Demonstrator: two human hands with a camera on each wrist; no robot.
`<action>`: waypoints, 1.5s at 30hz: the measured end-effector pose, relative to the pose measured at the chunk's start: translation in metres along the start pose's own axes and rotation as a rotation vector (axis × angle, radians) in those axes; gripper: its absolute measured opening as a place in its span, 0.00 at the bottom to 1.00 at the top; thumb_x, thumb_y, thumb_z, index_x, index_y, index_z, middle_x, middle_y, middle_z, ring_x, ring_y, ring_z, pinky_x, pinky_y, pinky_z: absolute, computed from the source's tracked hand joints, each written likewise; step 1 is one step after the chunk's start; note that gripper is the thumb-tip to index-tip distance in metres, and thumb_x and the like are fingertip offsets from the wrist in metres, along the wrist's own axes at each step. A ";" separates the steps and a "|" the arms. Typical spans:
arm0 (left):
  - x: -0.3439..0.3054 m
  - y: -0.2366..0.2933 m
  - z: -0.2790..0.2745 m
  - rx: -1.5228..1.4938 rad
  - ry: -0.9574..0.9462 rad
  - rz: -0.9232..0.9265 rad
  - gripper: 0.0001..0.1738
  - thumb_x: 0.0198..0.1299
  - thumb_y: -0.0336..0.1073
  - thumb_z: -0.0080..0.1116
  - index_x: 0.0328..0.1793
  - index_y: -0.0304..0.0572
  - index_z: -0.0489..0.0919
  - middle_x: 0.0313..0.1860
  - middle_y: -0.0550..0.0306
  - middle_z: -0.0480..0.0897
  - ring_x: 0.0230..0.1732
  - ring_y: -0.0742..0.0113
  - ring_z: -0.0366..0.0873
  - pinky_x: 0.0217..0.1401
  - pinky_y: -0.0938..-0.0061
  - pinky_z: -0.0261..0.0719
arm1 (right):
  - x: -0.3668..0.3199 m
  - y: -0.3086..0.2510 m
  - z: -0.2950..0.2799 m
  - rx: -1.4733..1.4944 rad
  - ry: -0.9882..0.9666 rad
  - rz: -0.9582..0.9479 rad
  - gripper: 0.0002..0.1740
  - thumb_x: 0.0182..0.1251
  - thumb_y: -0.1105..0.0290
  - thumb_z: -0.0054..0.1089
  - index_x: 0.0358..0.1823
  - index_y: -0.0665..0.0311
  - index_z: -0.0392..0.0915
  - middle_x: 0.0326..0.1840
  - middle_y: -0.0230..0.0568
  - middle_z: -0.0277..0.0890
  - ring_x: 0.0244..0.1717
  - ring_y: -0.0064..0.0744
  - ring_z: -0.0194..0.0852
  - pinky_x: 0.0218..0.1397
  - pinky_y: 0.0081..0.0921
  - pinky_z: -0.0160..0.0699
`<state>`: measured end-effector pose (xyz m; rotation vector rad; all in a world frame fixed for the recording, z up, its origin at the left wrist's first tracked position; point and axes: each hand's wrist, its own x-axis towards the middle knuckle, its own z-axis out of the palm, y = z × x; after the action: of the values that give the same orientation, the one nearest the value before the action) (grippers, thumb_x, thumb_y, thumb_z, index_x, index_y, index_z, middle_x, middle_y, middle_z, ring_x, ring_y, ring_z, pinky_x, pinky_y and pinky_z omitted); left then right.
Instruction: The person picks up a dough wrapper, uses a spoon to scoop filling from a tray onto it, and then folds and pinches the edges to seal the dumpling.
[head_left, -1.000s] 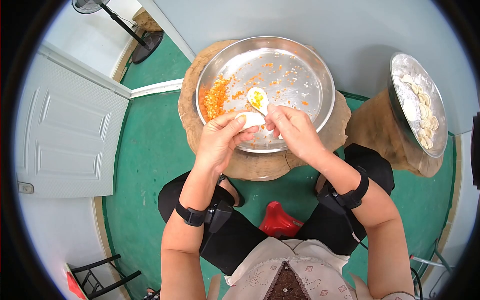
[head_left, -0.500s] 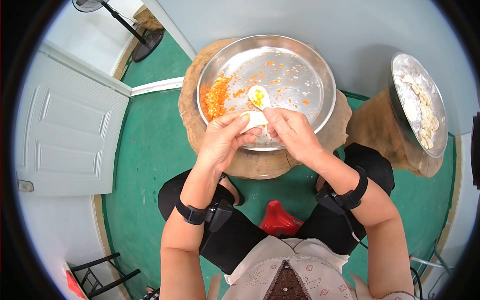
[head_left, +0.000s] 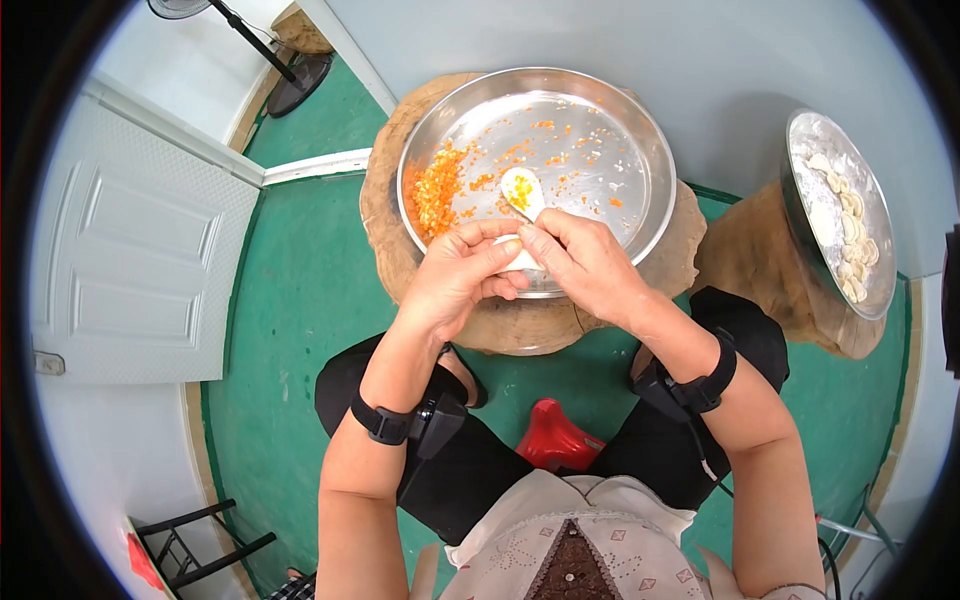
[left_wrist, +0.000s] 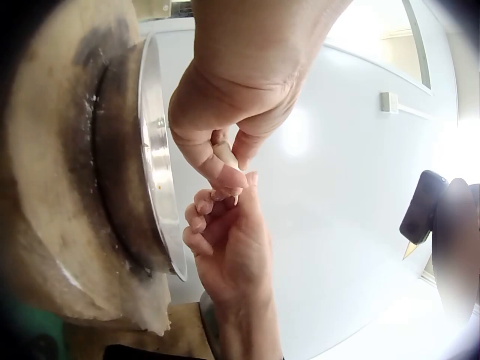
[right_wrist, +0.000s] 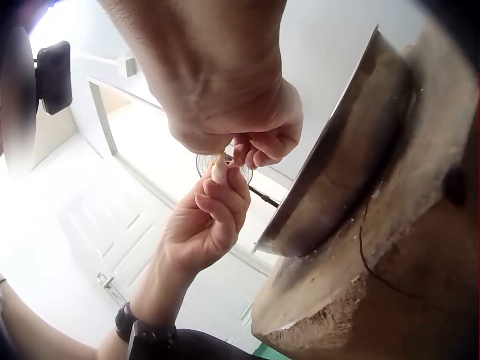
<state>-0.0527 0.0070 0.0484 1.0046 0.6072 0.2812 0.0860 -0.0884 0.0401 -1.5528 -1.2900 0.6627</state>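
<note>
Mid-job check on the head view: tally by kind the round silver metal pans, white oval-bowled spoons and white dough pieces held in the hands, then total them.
Round silver metal pans: 2
White oval-bowled spoon: 1
Held white dough piece: 1
Total: 4
Small pale dumplings left out: they overlap too much to count surely.

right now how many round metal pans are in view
2: the filling pan on the middle wood stump; the dumpling pan on the right wood stump.
</note>
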 end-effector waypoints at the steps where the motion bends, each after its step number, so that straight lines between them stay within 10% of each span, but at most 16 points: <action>1: -0.001 0.000 -0.001 0.003 -0.018 -0.002 0.16 0.55 0.32 0.55 0.49 0.33 0.72 0.36 0.54 0.78 0.29 0.72 0.78 0.30 0.83 0.77 | 0.000 0.001 0.000 -0.008 -0.010 -0.023 0.17 0.65 0.63 0.44 0.23 0.70 0.66 0.17 0.42 0.62 0.20 0.30 0.57 0.26 0.28 0.61; 8: 0.000 0.000 0.001 -0.025 -0.073 0.036 0.16 0.53 0.28 0.55 0.49 0.33 0.71 0.36 0.55 0.78 0.31 0.72 0.78 0.33 0.82 0.78 | -0.001 0.001 0.001 0.115 0.029 0.089 0.17 0.64 0.60 0.43 0.31 0.69 0.71 0.24 0.52 0.70 0.27 0.48 0.68 0.32 0.34 0.66; 23: 0.001 -0.002 0.004 0.160 -0.036 0.046 0.16 0.52 0.24 0.55 0.48 0.33 0.72 0.34 0.55 0.79 0.32 0.72 0.78 0.33 0.83 0.77 | 0.004 0.009 0.005 0.103 0.132 0.069 0.19 0.64 0.57 0.44 0.27 0.69 0.70 0.20 0.44 0.69 0.23 0.34 0.69 0.27 0.30 0.66; 29: 0.003 -0.005 0.000 0.131 0.075 0.107 0.12 0.55 0.28 0.53 0.46 0.33 0.73 0.33 0.53 0.79 0.32 0.71 0.78 0.35 0.81 0.79 | 0.007 0.009 -0.008 0.325 -0.107 0.431 0.23 0.64 0.51 0.43 0.29 0.67 0.71 0.24 0.34 0.70 0.24 0.19 0.69 0.21 0.17 0.67; 45: 0.002 -0.002 0.002 -0.021 0.102 0.195 0.14 0.54 0.30 0.55 0.47 0.33 0.73 0.36 0.56 0.77 0.29 0.76 0.75 0.30 0.83 0.75 | 0.007 0.011 0.007 0.726 -0.109 0.408 0.14 0.58 0.68 0.56 0.43 0.66 0.71 0.34 0.34 0.76 0.35 0.20 0.74 0.32 0.16 0.72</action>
<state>-0.0495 0.0058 0.0469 1.0353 0.5979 0.5119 0.0866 -0.0796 0.0287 -1.1703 -0.6699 1.3187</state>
